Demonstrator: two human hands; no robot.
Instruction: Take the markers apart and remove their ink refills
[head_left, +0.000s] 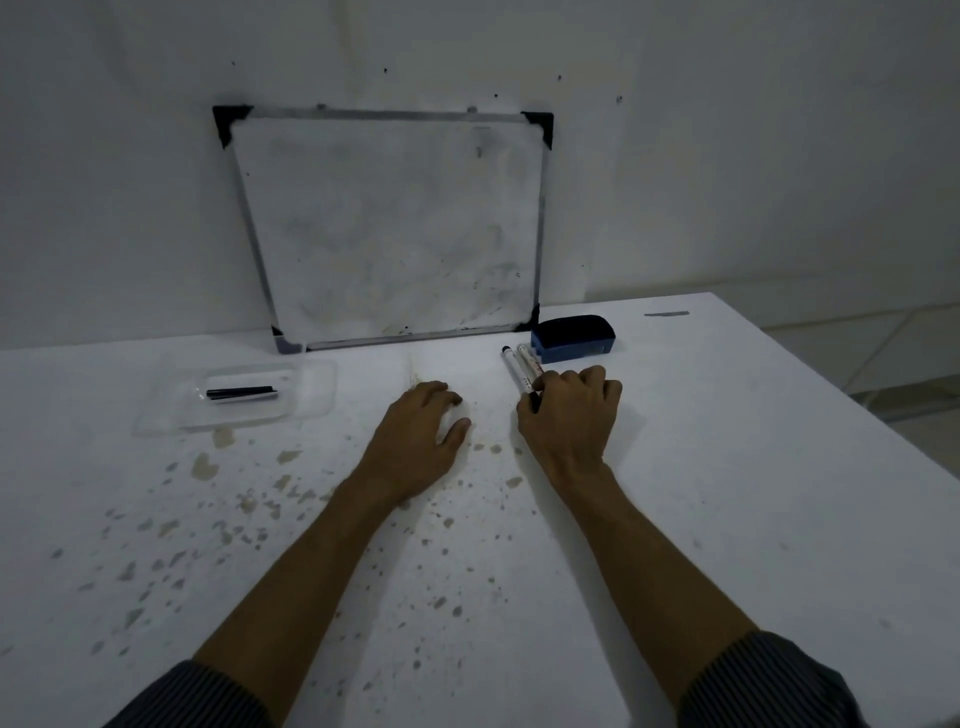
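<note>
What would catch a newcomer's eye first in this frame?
The smudged whiteboard leaning on the wall at the table's back edge, then the two hands on the stained table. The right hand covers the near ends of two markers beside a blue eraser; the left hand rests flat.

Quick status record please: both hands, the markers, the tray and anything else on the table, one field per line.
left hand: left hand rests palm down on the stained white table, holding nothing
right hand: right hand has its fingertips on the near ends of the markers; grip not clearly closed
markers: two white whiteboard markers lie side by side, beside the eraser
tray: clear plastic tray holds a thin black stick-like part
eraser: blue whiteboard eraser
board: small framed whiteboard leans on the wall
</note>
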